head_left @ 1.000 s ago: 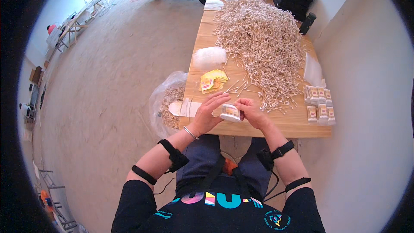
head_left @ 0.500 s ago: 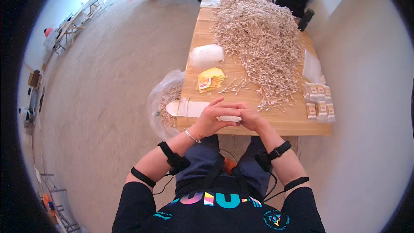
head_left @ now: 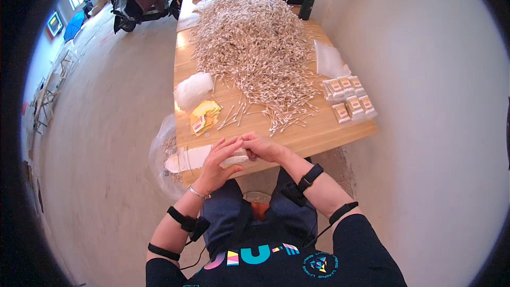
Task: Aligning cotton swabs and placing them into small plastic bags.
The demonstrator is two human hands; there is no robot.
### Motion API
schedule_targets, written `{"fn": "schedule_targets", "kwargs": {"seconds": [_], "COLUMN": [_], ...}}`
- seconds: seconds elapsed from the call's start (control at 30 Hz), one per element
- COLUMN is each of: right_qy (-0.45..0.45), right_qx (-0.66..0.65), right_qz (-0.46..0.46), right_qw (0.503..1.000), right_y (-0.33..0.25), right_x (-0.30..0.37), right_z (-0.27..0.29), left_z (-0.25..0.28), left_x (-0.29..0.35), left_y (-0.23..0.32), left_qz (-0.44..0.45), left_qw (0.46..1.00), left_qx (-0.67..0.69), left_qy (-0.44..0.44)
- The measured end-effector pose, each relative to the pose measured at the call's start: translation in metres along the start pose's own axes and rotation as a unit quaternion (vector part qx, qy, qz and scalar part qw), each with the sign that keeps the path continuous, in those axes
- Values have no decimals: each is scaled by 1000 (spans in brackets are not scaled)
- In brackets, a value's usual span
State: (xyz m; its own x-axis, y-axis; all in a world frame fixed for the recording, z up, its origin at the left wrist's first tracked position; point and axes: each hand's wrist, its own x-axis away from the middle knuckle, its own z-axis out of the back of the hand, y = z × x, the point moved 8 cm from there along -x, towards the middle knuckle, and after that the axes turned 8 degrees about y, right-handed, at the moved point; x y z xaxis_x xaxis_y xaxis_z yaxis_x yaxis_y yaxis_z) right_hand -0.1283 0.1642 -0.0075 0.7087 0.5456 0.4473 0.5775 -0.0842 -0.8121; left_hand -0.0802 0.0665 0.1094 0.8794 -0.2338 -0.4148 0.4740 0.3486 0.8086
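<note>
My left hand [head_left: 219, 160] curves over a small bundle of cotton swabs [head_left: 237, 157], with its fingers along the top and its thumb on the near side. At the bundle's right end, the curled fingers of my right hand [head_left: 260, 148] are closed against it; the exact fingertip contact is hidden. Both hands are just above the table's near edge. Beside my left hand lies a white strip [head_left: 188, 159] with a rounded end and thin bands across it. Several loose cotton swabs [head_left: 234, 115] are scattered beyond the hands, next to yellow printed cards [head_left: 205, 117].
A large heap of cotton swabs [head_left: 249, 48] covers much of the wooden table [head_left: 319, 141]. Filled packs [head_left: 355, 105] and clear bags [head_left: 328, 59] lie at right, white bags [head_left: 194, 90] at left. A plastic sack [head_left: 162, 143] stands by the left edge. A wall [head_left: 425, 101] rises at right.
The view has swung right, so the table appears farther left. My hands have shifted from overlapping around the bundle to left hand over it and right hand at its right end.
</note>
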Motion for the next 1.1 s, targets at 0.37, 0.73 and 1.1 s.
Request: {"fn": "schedule_targets", "kwargs": {"seconds": [0.37, 0.73, 1.1], "right_qy": [231, 641, 759], "right_qx": [42, -263, -194], "right_qz": [67, 233, 63], "right_qw": [970, 682, 619], "right_y": [-18, 19, 15], "right_x": [35, 165, 171], "right_z": [88, 291, 280], "left_z": [0, -8, -4], "left_x": [10, 52, 61], "left_y": [-35, -119, -128], "left_qz": [47, 202, 248], "left_qw": [997, 976, 968], "left_qx": [-60, -64, -11], "left_qy": [18, -41, -49]}}
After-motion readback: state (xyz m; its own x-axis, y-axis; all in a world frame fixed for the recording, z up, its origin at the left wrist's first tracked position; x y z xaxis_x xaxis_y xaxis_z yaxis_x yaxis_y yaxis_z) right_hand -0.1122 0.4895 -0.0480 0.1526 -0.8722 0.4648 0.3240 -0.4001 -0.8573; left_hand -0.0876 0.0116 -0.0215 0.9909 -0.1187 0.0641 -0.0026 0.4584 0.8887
